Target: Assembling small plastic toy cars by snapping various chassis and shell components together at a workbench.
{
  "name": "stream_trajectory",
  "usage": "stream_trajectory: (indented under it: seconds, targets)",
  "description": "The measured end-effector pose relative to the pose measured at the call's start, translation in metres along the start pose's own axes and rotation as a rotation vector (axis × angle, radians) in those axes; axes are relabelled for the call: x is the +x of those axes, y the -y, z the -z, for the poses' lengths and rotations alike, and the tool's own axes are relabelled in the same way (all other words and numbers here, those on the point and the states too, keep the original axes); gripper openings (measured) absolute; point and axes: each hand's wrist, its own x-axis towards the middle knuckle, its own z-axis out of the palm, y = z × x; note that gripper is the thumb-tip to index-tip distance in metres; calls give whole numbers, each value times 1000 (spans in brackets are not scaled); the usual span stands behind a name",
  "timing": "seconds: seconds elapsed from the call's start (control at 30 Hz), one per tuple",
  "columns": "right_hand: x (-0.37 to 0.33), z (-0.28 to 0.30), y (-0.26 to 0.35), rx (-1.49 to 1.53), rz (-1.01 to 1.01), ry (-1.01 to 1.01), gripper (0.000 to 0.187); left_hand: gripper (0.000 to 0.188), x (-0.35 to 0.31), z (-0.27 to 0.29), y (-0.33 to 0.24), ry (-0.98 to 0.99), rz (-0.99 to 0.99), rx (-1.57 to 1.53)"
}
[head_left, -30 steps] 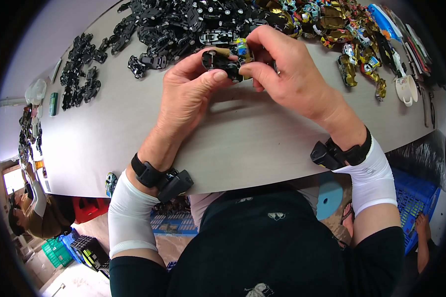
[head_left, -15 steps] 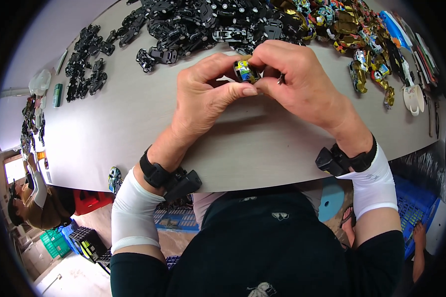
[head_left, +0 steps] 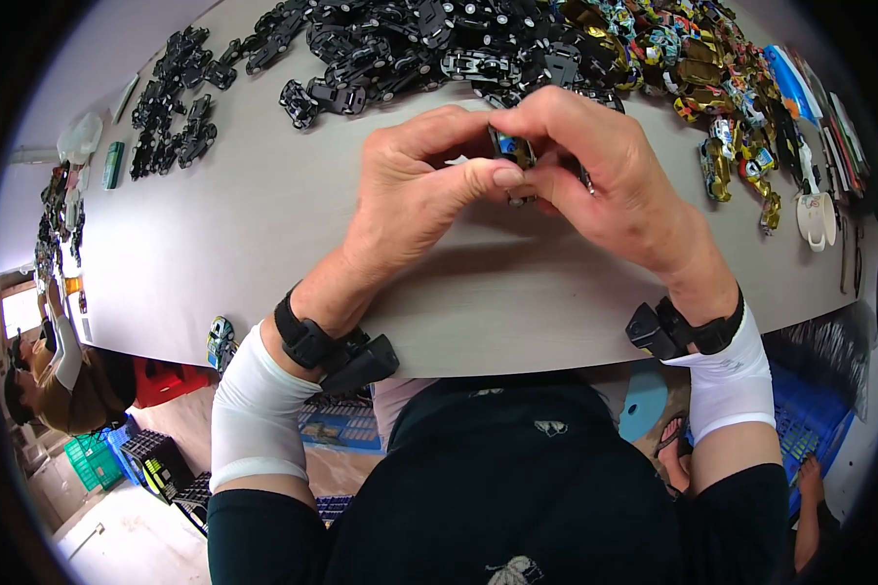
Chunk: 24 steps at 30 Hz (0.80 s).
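Both of my hands meet over the table, pinching a small toy car (head_left: 510,143) between them. My left hand (head_left: 410,185) grips it from the left with thumb and fingertips. From the right, my right hand (head_left: 600,171) presses it with thumb and forefinger. Most of the car is hidden behind the fingers; a blue, yellow and dark patch shows. A small dark part with a shiny edge peeks out by my right fingers, too covered to name. Just beyond my hands lies a large heap of black toy car chassis (head_left: 390,54) with wheels.
Gold and multicoloured toy car bodies (head_left: 702,73) are piled at the far right, near a white mug (head_left: 816,219). More chassis (head_left: 171,122) lie far left beside a green box (head_left: 113,166). A finished-looking toy car (head_left: 220,341) sits at the near left table edge. Another person (head_left: 68,380) works at left.
The toy car has turned and sunk deeper between my fingers, so less of its coloured top shows. My hands have shifted slightly right and nearer to me.
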Motion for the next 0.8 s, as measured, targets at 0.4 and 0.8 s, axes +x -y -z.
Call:
stream_trajectory:
  seconds: [0.4,0.8]
  targets:
    - [-4,0,0,81,-221,-42,25,28,9,7,5,-92,282,-523]
    - [-17,12,-16,7,-356,121,17,24,8,26,7,50,413,-461]
